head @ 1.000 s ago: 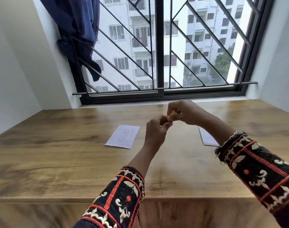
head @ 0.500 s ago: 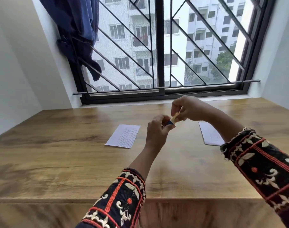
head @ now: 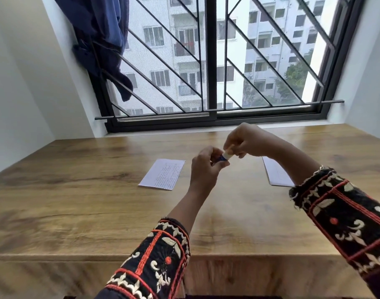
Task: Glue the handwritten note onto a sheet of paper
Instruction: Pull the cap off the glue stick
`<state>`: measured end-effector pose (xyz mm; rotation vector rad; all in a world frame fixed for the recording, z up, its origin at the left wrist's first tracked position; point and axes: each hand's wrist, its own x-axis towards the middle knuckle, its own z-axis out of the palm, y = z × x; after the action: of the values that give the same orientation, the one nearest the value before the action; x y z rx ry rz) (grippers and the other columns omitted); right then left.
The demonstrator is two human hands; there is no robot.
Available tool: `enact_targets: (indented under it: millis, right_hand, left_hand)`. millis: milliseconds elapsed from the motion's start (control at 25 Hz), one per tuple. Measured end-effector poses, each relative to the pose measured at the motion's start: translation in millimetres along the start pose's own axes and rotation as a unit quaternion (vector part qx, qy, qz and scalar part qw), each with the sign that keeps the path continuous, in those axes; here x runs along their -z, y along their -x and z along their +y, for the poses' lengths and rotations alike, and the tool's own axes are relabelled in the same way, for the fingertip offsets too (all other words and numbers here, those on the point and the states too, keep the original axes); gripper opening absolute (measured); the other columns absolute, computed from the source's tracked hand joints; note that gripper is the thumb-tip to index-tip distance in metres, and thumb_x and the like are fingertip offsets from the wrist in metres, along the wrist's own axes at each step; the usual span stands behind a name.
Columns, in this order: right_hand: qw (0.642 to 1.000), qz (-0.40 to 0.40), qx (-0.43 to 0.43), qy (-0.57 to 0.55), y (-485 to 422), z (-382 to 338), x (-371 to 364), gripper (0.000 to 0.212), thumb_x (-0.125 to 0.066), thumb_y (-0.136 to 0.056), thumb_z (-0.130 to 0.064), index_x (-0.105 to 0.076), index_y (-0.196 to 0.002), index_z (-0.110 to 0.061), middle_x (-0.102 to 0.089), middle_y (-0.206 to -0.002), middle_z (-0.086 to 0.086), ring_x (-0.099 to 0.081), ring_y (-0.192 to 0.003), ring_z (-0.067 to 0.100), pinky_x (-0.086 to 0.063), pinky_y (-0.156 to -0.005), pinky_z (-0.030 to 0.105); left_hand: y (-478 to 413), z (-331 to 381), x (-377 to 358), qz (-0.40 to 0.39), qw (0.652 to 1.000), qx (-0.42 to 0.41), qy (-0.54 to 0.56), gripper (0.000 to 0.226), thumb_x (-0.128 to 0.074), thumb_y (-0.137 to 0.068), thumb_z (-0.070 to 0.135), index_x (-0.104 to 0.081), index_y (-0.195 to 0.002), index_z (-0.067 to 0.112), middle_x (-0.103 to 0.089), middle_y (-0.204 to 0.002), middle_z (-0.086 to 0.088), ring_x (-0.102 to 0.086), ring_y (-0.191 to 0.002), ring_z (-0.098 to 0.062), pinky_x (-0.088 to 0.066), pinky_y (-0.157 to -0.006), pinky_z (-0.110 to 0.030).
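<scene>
Both hands are raised above the wooden surface (head: 76,201), meeting near its centre.

1. The left hand (head: 206,167) has its fingers curled around the blue end of a small glue stick (head: 225,156) and grips it.
2. The right hand (head: 247,140) pinches the pale end of the same glue stick between thumb and fingertips. The two hands are almost touching at this point. Whether the pale end is a cap or the exposed glue cannot be determined.
3. The glue stick is tilted, with its blue end lower and towards the left hand and its pale end higher and towards the right hand. It is clear of the surface.

The handwritten note (head: 163,174) lies flat on the surface, to the left of the hands, with its lines of writing facing up. It is not in contact with either hand. The sheet of paper (head: 276,173) lies flat on the surface to the right, well apart from the note. The right forearm crosses in front of it and hides its near corner.

Both forearms wear dark sleeves (head: 346,216) with red and cream embroidery. Behind the surface is a window (head: 210,61) with a black diagonal grille. A blue cloth (head: 102,39) hangs at its left side.
</scene>
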<state>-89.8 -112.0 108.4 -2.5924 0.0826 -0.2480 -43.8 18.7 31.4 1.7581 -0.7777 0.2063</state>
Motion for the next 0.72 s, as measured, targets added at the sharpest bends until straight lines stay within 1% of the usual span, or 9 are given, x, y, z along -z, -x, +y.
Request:
enact_targets:
  millis: [120,200,280,360,440,480,560,640,720]
  right_hand:
    - [0.999,0.006,0.028,0.017,5.6,3.3,4.8,0.022,-0.067,-0.072,0.006,-0.07,-0.09,-0.005,-0.063,-0.072,0.006,-0.056,-0.064,0.016,-0.049,-0.064,0.029]
    - [0.999,0.026,0.037,-0.004,9.5,6.4,8.8,0.024,-0.065,-0.072,0.009,-0.069,-0.091,-0.006,-0.065,-0.081,0.009,-0.057,-0.073,0.017,-0.051,-0.069,0.029]
    - [0.996,0.054,0.03,-0.067,12.4,12.1,9.8,0.028,-0.06,-0.077,0.009,-0.066,-0.1,-0.006,-0.064,-0.091,0.01,-0.06,-0.081,0.021,-0.053,-0.074,0.029]
    - [0.982,0.07,0.01,-0.174,15.3,20.5,7.1,0.028,-0.055,-0.082,0.009,-0.063,-0.107,-0.003,-0.061,-0.098,0.012,-0.063,-0.086,0.025,-0.056,-0.077,0.029]
    - [0.962,0.078,-0.015,-0.26,18.0,28.7,0.3,0.022,-0.054,-0.084,0.008,-0.063,-0.101,-0.002,-0.057,-0.098,0.016,-0.063,-0.088,0.027,-0.055,-0.08,0.031]
    - [0.956,0.084,-0.025,-0.279,19.0,32.6,-4.3,0.019,-0.056,-0.083,0.007,-0.062,-0.097,-0.004,-0.054,-0.096,0.017,-0.061,-0.087,0.027,-0.054,-0.079,0.03]
    - [0.956,0.108,-0.031,-0.27,19.2,40.1,-14.9,0.019,-0.062,-0.078,0.006,-0.061,-0.091,-0.007,-0.053,-0.089,0.016,-0.055,-0.081,0.025,-0.051,-0.072,0.027]
    - [0.962,0.12,-0.041,-0.243,17.6,47.1,-27.1,0.024,-0.066,-0.073,0.008,-0.062,-0.089,-0.009,-0.055,-0.082,0.014,-0.052,-0.077,0.024,-0.048,-0.073,0.034]
    - [0.968,0.102,-0.067,-0.217,15.7,53.7,-39.9,0.028,-0.065,-0.072,0.009,-0.064,-0.093,-0.011,-0.059,-0.085,0.011,-0.055,-0.078,0.023,-0.049,-0.076,0.039]
  left_hand:
    - [1.5,0.2,-2.2,-0.011,1.0,0.002,0.007,0.017,-0.072,-0.072,0.005,-0.064,-0.086,0.003,-0.065,-0.079,-0.008,-0.055,-0.071,-0.012,-0.052,-0.072,-0.031]
    - [0.6,0.7,-3.4,-0.007,1.0,0.004,0.011,0.017,-0.072,-0.073,0.006,-0.064,-0.087,0.002,-0.068,-0.082,-0.013,-0.056,-0.073,-0.014,-0.051,-0.072,-0.029]
    - [-0.7,-0.5,-4.6,0.005,1.0,0.007,0.019,0.017,-0.071,-0.074,0.005,-0.064,-0.089,0.002,-0.068,-0.084,-0.013,-0.057,-0.075,-0.014,-0.048,-0.07,-0.017]
    - [-0.8,-1.8,-6.4,0.017,0.999,0.006,0.026,0.018,-0.07,-0.075,0.004,-0.066,-0.092,0.002,-0.069,-0.088,-0.014,-0.058,-0.077,-0.014,-0.042,-0.065,-0.003]
    - [-1.6,-3.3,-7.3,0.028,0.999,0.008,0.036,0.018,-0.069,-0.075,0.002,-0.067,-0.093,0.002,-0.07,-0.091,-0.015,-0.059,-0.079,-0.013,-0.04,-0.064,0.001]
    - [-2.1,-4.3,-7.1,0.032,0.999,0.011,0.043,0.017,-0.069,-0.075,0.001,-0.067,-0.092,0.002,-0.07,-0.092,-0.015,-0.059,-0.078,-0.013,-0.04,-0.064,0.002]
    - [-3.6,-6.8,-6.0,0.037,0.998,0.021,0.052,0.017,-0.069,-0.075,0.001,-0.067,-0.091,0.002,-0.071,-0.091,-0.015,-0.06,-0.079,-0.013,-0.042,-0.064,0.001]
    - [-5.3,-9.9,-4.8,0.043,0.997,0.034,0.057,0.016,-0.069,-0.075,0.001,-0.067,-0.091,0.002,-0.07,-0.088,-0.013,-0.06,-0.079,-0.014,-0.042,-0.064,-0.001]
    - [-6.2,-12.2,-3.3,0.048,0.996,0.045,0.058,0.015,-0.07,-0.074,0.002,-0.066,-0.089,0.003,-0.068,-0.082,-0.009,-0.059,-0.077,-0.015,-0.042,-0.064,-0.002]
